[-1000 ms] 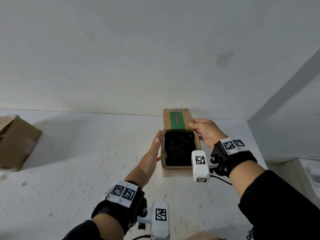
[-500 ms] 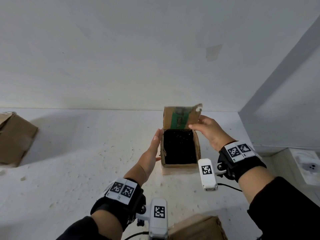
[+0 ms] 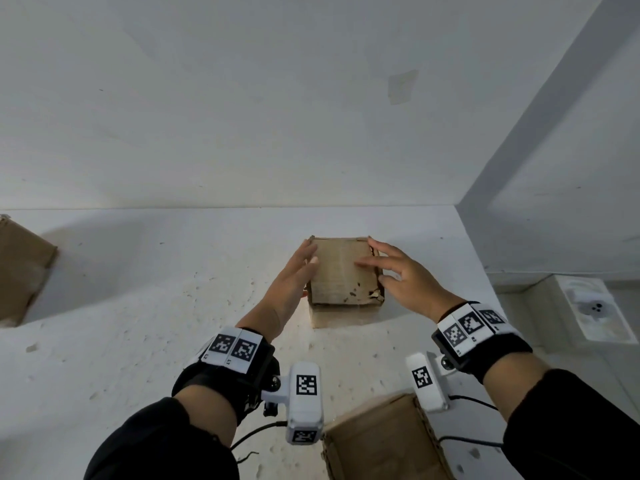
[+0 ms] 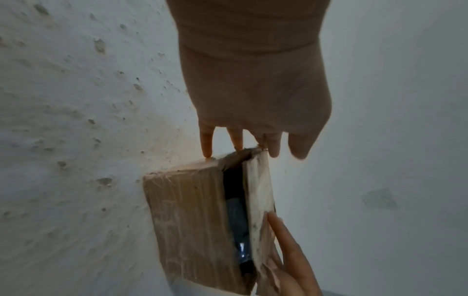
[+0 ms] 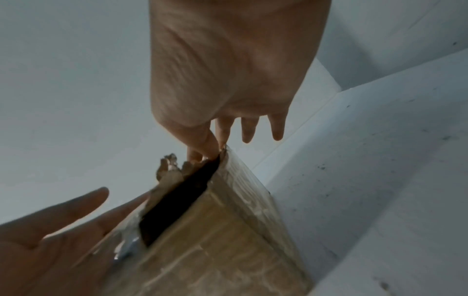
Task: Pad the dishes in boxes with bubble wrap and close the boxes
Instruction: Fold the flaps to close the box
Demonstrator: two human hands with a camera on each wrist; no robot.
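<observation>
A small brown cardboard box (image 3: 341,271) stands on the white floor near the far wall, its top flap (image 3: 337,261) folded down over the opening. My left hand (image 3: 294,271) lies with straight fingers against the box's left side (image 4: 185,210). My right hand (image 3: 394,271) rests with spread, straight fingers on the flap's right edge. In the left wrist view a narrow gap under the flap (image 4: 260,200) shows dark bubble wrap (image 4: 238,220) inside. The right wrist view shows the flap's torn edge (image 5: 172,170) and a dark slit beneath it.
A second cardboard box (image 3: 384,441) sits close to me, below my right wrist. Another brown box (image 3: 20,271) lies at the far left. A white wall socket (image 3: 588,306) is at the right. The walls meet in a corner behind the box.
The raised flap with the green tape has come down over the box's opening, hiding the dark wrap. My right hand has let go of its edge and now lies flat on it.
</observation>
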